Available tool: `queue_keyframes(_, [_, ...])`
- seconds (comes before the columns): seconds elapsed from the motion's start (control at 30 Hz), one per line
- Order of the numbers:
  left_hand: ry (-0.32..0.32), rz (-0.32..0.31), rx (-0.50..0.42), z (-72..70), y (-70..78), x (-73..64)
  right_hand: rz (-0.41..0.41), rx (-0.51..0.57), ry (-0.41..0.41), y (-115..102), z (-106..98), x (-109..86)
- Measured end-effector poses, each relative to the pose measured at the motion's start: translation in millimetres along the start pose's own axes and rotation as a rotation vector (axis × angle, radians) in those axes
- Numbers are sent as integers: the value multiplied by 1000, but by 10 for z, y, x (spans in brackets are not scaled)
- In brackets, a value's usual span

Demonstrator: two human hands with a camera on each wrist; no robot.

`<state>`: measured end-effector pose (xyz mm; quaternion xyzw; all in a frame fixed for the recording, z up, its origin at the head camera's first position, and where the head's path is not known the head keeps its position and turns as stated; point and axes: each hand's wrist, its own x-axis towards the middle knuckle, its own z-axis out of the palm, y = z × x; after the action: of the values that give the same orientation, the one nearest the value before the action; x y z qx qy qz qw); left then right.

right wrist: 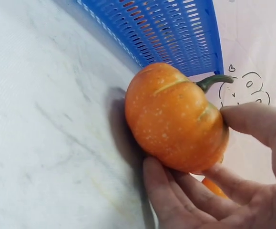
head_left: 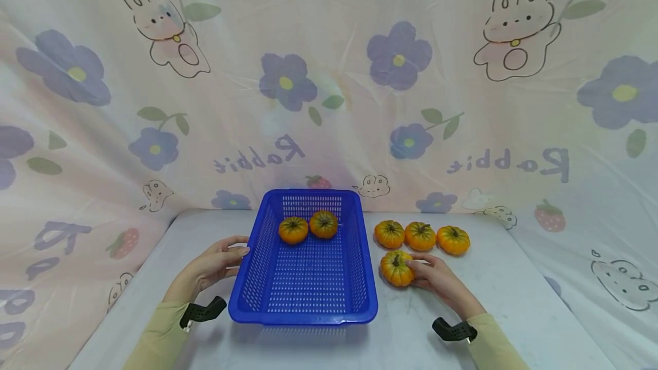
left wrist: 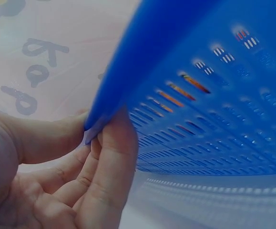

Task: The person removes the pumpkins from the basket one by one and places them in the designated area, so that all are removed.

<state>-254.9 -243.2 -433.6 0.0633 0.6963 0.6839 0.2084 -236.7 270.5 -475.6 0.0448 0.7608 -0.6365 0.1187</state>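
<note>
My left hand [head_left: 218, 264] pinches the left rim of a blue plastic basket [head_left: 303, 318]; in the left wrist view thumb and fingers [left wrist: 111, 162] close on the rim. Two small orange pumpkins [head_left: 293, 230] sit side by side at the basket's far end. To the right of the basket, my right hand [head_left: 437, 280] grips another small pumpkin [head_left: 397, 268] by its right side. In the right wrist view its thumb is near the green stem and the fingers lie under the round orange body, close over the table.
Three more small pumpkins [head_left: 420, 236] stand in a row on the white table [head_left: 426, 324], behind the right hand. A curtain [head_left: 339, 130] printed with rabbits and purple flowers hangs behind and beside the table.
</note>
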Motion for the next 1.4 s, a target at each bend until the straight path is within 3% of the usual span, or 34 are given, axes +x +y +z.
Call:
queue_keyframes(0.43, [8, -9, -9, 13, 21, -16, -25, -118, 70, -22, 47, -34])
queue_keyframes(1.0, [13, -16, -14, 14, 18, -16, -32, -145, 130, -13, 10, -39])
queue_keyframes(1.4, [10, -13, -10, 11, 19, -17, -86, -134, 91, -325, -143, -175])
